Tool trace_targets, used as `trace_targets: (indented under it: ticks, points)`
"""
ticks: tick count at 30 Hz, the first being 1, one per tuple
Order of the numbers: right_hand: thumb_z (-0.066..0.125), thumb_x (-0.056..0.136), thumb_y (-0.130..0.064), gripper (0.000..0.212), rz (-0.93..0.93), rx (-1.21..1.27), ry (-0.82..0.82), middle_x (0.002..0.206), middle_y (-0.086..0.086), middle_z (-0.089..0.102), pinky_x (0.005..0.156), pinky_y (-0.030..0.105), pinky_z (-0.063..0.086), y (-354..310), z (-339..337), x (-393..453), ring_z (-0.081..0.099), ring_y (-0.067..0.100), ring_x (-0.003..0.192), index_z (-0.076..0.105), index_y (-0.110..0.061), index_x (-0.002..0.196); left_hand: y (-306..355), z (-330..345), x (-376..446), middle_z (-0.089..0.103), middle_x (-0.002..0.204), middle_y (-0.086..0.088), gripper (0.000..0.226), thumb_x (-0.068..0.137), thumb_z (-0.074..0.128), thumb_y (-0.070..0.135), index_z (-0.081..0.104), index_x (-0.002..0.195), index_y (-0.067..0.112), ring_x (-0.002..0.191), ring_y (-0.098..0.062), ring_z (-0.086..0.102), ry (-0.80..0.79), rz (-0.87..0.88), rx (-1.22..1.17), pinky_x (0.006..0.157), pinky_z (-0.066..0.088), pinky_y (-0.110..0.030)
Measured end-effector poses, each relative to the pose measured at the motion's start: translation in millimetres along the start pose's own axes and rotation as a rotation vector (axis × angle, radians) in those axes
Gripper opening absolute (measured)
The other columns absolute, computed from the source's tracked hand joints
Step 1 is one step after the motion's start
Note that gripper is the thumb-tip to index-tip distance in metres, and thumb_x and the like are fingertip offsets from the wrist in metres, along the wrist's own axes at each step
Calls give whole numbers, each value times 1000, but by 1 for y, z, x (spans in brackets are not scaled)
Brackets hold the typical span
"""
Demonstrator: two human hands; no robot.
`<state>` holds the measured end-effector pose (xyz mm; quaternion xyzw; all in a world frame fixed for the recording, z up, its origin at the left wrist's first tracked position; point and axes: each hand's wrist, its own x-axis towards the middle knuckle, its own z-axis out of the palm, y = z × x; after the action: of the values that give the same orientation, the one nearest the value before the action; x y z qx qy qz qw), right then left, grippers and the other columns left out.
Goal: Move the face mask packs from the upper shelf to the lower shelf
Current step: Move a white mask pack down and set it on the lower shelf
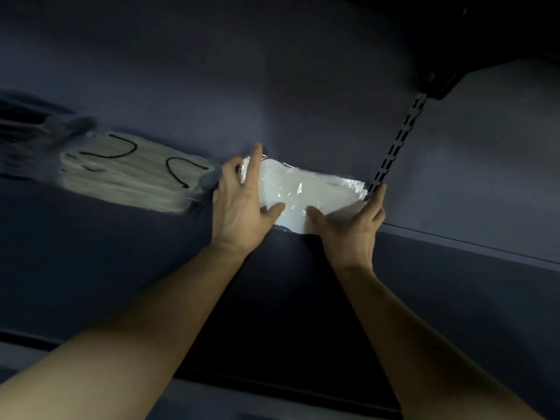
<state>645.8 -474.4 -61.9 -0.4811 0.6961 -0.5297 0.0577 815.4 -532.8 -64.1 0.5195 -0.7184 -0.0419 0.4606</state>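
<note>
A white face mask pack [306, 189] in clear crinkled plastic lies on a dark shelf [454, 237], against the back wall. My left hand [242, 204] grips its left end, fingers behind it and thumb on the front. My right hand [351, 225] holds its right end the same way, thumb on the pack's front. A second stack of pale masks [133, 174] with black ear loops lies to the left, blurred.
A slotted black upright rail [397, 144] runs up the back wall just right of the pack to a bracket [436, 83] under a shelf above. A darker shelf front [288, 328] lies below my forearms.
</note>
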Motion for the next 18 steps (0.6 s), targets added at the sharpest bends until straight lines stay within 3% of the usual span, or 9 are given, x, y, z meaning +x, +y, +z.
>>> trace_targets:
  ticks: [4, 8, 15, 18]
  points:
    - [87, 72, -42, 125, -66, -94, -3, 164, 5, -6, 117, 47, 30, 1, 2, 0, 11, 32, 151, -6, -37, 156, 3, 6, -4, 10, 160, -20, 93, 80, 59, 67, 21, 156, 27, 145, -40, 16, -33, 103, 192, 114, 26, -55]
    - [74, 78, -60, 103, -98, -266, -208, 164, 0, -13, 107, 54, 41, -5, 5, -2, 8, 34, 151, 7, -41, 155, 4, 11, -3, -10, 164, -6, 91, 83, 27, 81, 11, 157, 32, 150, -36, -6, -259, 103, 271, 119, 14, -59]
    - [58, 93, -56, 85, -132, -319, -86, 165, 4, -6, 108, 51, 40, -5, 5, -6, 10, 34, 150, 10, -27, 158, 4, 9, -2, -17, 163, -9, 113, 65, 31, 94, 5, 157, 34, 148, -40, -16, -284, 60, 243, 118, 9, -60]
    - [50, 96, -58, 79, -108, -376, -144, 164, 6, 4, 101, 54, 49, -4, 6, -7, 29, 39, 144, 7, -30, 157, 3, 10, -1, -21, 163, -2, 113, 63, 40, 93, 10, 156, 37, 149, -39, -14, -326, 23, 177, 119, 16, -59]
